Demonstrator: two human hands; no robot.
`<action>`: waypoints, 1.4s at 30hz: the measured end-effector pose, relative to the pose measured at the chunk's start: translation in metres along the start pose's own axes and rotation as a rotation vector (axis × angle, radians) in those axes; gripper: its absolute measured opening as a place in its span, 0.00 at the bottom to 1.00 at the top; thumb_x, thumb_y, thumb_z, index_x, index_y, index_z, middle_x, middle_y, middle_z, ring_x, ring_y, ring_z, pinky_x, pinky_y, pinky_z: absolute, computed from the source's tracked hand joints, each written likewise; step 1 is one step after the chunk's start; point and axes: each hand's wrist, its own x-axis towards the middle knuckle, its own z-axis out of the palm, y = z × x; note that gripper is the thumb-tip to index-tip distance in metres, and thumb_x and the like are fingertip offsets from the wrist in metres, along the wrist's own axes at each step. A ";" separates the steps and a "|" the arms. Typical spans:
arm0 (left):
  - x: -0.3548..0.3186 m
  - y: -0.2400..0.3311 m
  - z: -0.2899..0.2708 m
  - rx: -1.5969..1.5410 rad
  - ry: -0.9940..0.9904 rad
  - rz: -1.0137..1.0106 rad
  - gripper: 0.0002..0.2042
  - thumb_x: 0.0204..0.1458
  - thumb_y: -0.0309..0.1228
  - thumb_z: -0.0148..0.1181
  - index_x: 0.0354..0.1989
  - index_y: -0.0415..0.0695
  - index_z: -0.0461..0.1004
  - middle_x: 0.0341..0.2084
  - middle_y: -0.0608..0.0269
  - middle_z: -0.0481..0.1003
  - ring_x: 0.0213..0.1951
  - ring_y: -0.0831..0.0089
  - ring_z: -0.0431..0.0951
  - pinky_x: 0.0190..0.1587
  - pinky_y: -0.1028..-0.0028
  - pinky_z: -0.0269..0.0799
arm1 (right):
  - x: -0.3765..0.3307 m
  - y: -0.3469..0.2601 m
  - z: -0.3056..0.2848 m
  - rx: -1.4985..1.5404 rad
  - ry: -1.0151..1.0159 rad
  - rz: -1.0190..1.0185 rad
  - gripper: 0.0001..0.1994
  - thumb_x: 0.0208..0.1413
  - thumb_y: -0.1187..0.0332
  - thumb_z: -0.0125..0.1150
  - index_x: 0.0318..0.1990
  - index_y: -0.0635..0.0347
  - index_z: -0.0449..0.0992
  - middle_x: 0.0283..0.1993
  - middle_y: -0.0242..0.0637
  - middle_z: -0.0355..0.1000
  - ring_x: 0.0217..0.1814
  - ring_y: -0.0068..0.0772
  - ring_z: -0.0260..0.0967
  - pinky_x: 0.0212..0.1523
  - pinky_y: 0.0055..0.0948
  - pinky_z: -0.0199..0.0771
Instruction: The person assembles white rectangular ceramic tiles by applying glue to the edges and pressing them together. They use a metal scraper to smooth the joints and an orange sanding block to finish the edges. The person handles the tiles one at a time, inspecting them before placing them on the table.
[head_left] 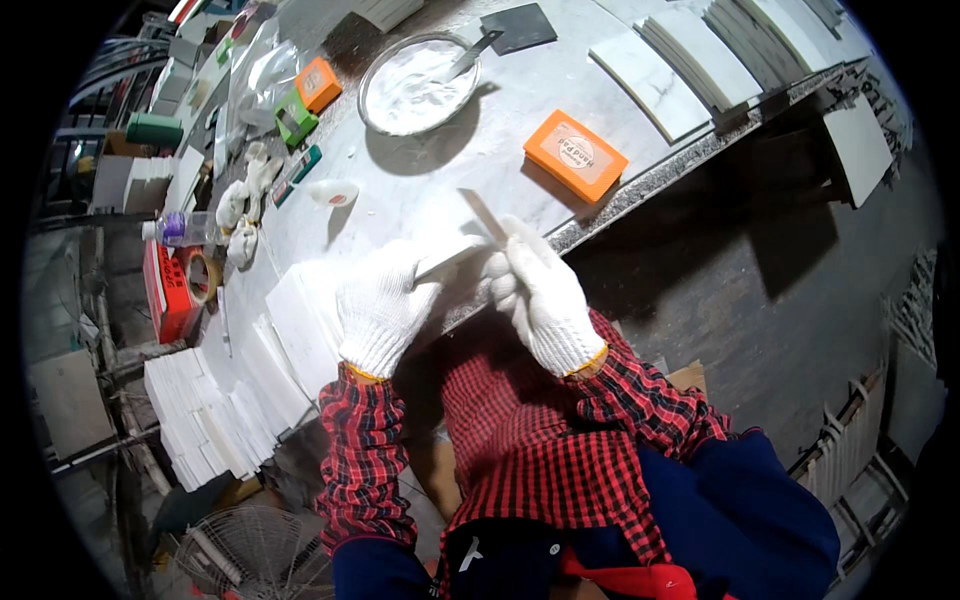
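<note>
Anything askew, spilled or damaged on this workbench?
Nothing stands out. The bowl of white paste sits upright with a scraper in it, tiles lie stacked, and both gloved hands, left hand and right hand, hold a white strip.

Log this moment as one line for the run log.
left hand: holds white tile | right hand: holds thin strip at tile edge | nearby: bowl of white paste, orange pad | surface: stone bench

A thin white stone strip (452, 258) and a narrow flat blade (484, 214) at the bench edge.

The strip lies nearly flat, its left end under the gloved left hand (383, 310); the blade stands tilted on it, held by the gloved right hand (537, 293).
</note>
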 end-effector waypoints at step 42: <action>-0.001 0.001 0.003 0.037 -0.026 0.002 0.15 0.44 0.27 0.62 0.43 0.45 0.81 0.33 0.54 0.78 0.38 0.53 0.80 0.41 0.63 0.75 | -0.002 -0.044 -0.012 -0.139 -0.109 -0.003 0.28 0.71 0.66 0.50 0.74 0.66 0.52 0.33 0.32 0.71 0.26 0.16 0.64 0.25 0.15 0.67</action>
